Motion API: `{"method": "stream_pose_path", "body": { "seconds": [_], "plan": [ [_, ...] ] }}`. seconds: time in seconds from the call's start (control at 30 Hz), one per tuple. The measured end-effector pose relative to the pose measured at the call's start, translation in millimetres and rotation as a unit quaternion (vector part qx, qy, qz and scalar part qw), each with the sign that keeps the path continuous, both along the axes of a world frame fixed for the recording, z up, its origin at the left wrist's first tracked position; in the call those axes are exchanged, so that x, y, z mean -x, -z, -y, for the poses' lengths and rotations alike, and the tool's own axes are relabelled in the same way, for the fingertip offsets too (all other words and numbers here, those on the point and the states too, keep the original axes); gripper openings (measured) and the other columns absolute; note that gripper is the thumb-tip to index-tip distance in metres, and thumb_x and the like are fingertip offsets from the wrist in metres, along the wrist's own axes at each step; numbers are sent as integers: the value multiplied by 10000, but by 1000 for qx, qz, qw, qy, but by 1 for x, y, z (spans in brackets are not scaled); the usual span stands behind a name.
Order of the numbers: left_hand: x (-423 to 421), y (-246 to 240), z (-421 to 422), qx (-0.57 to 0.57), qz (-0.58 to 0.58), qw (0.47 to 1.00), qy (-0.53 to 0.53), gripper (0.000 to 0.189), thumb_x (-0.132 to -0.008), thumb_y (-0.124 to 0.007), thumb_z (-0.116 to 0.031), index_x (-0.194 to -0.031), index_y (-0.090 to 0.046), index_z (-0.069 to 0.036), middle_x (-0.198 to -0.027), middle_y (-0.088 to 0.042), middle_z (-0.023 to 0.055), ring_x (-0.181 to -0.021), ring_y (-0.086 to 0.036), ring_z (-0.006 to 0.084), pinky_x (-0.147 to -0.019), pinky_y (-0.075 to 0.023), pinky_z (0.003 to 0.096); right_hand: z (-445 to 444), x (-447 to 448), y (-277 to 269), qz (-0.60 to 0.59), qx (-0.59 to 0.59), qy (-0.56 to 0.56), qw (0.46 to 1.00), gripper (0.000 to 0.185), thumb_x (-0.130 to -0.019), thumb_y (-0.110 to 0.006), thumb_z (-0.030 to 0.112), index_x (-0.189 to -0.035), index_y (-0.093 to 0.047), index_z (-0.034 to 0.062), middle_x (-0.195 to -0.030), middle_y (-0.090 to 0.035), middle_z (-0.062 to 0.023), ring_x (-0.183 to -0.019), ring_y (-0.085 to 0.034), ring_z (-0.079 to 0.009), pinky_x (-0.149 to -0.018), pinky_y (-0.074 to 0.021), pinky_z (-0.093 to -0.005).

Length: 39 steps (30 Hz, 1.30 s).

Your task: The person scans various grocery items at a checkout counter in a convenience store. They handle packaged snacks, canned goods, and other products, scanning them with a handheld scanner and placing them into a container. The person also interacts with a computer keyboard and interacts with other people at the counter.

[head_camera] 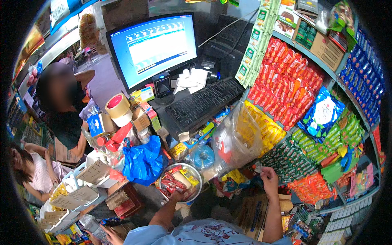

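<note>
A round metal basin [200,177] stands before me, holding red sachets [174,183] and a yellow packet [190,177]. My left hand [177,196] reaches over its near rim onto the contents; its fingertips are hard to make out, so a grip cannot be confirmed. To the right, my right hand [269,179] is raised with curled fingers in front of hanging dark green sachets [284,160]. A small pale scrap [258,167] shows at its fingertips; whether they pinch it is unclear. Beyond the basin lie a blue plastic bag [144,160] and a clear plastic bag [239,137].
A monitor [156,46] and keyboard [205,102] stand at the back. Tape rolls [119,111] and egg trays [81,183] crowd the left. Red sachets [284,82] hang right. Two people are at left; another person's hand [111,235] is near a keypad device [96,229].
</note>
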<state>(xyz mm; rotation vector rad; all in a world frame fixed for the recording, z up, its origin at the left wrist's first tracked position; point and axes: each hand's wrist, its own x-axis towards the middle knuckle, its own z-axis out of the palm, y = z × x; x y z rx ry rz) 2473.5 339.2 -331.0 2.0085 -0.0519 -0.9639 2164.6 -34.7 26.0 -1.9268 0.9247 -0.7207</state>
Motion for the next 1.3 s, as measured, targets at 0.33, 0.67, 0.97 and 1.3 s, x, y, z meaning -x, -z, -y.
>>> {"method": "stream_pose_path", "body": {
  "seconds": [0.33, 0.67, 0.97, 1.3],
  "plan": [
    [-5, -306, 65, 89, 327, 930, 142, 294, -945, -661, -186, -1196, -664, -32, -992, -713, 172, -857, -708, 331, -819, -555, 395, 28, -252, -119, 50, 168, -328, 928, 387, -924, -648, 38, -1306, -602, 2, -1189, -679, -180, -1139, -670, -349, -1011, -517, -435],
    [-116, -479, 201, -55, 686, 725, -39, 496, -929, -687, -328, -1309, -612, -18, -1422, -545, 248, -1358, -488, 422, -1157, -348, 572, 10, -417, -137, -45, 442, -309, 841, 520, -1029, -550, 505, -1395, -649, 150, -1556, -441, -223, -1479, -330, -440, -1170, -203, -746],
    [-113, -472, 201, -104, 699, 706, -34, 619, -978, -602, -459, -1454, -562, -66, -1477, -544, 192, -1449, -395, 407, -1202, -249, 639, 85, -395, -116, -31, 463, -187, 866, 571, -979, -642, 386, -1424, -517, 50, -1417, -548, -223, -1341, -485, -422, -1119, -349, -616],
    [-107, -469, 197, -52, 709, 698, -86, 590, -936, -666, -381, -1429, -568, -72, -1479, -506, 198, -1376, -427, 399, -1160, -326, 561, 87, -387, -127, -36, 414, -223, 882, 539, -1002, -619, 355, -1437, -511, 56, -1333, -627, -214, -1247, -579, -427, -1046, -430, -570]
  ]
}}
